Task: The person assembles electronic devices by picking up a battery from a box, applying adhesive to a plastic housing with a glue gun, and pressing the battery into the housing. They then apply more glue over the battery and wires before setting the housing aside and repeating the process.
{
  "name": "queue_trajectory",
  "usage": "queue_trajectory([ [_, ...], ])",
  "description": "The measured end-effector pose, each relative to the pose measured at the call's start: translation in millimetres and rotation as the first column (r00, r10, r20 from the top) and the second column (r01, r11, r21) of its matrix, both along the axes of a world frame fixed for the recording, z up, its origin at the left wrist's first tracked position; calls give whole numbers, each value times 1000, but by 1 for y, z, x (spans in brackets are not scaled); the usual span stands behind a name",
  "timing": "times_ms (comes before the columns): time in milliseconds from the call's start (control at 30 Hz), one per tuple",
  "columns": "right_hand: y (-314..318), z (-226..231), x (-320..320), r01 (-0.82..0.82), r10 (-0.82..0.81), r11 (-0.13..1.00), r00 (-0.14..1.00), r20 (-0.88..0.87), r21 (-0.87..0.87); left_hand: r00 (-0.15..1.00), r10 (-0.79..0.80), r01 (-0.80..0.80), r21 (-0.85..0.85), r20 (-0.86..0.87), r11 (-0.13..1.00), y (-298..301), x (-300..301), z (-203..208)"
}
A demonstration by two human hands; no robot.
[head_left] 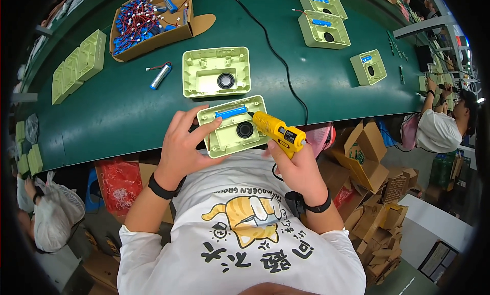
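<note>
My left hand (185, 139) grips the left end of a pale green plastic housing (224, 148), tilted at the table's near edge. Its index finger rests by the left end of a blue cylindrical battery (232, 112) lying inside along the far wall. A round black speaker (245, 129) sits in the same housing. My right hand (297, 167) is closed around a yellow glue gun (278, 130), whose dark nozzle points at the battery's right end. Beyond it stands another pale green housing (190, 75) with a speaker and no battery in view.
A cardboard box (153, 46) of blue batteries with red wires stands at the back left. A loose battery (161, 76) lies before it. Stacked housings (92, 55) stand left; several fitted housings (324, 29) stand right. A black cable (275, 47) crosses the green table. Co-workers sit at both sides.
</note>
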State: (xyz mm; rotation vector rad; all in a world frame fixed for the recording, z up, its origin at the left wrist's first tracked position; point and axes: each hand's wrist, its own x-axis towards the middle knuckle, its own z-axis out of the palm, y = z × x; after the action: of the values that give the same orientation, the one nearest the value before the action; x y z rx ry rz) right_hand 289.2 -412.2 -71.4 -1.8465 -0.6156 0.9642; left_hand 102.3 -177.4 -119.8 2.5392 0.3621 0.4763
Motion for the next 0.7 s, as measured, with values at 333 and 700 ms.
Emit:
queue_trajectory([
  [333, 8, 9, -11, -215, 161, 957, 953, 258, 196, 977, -11, 10, 8, 211, 1000, -9, 8, 18],
  [700, 2, 16, -19, -97, 103, 973, 995, -19, 209, 928, -87, 81, 32, 363, 996, -14, 11, 21],
])
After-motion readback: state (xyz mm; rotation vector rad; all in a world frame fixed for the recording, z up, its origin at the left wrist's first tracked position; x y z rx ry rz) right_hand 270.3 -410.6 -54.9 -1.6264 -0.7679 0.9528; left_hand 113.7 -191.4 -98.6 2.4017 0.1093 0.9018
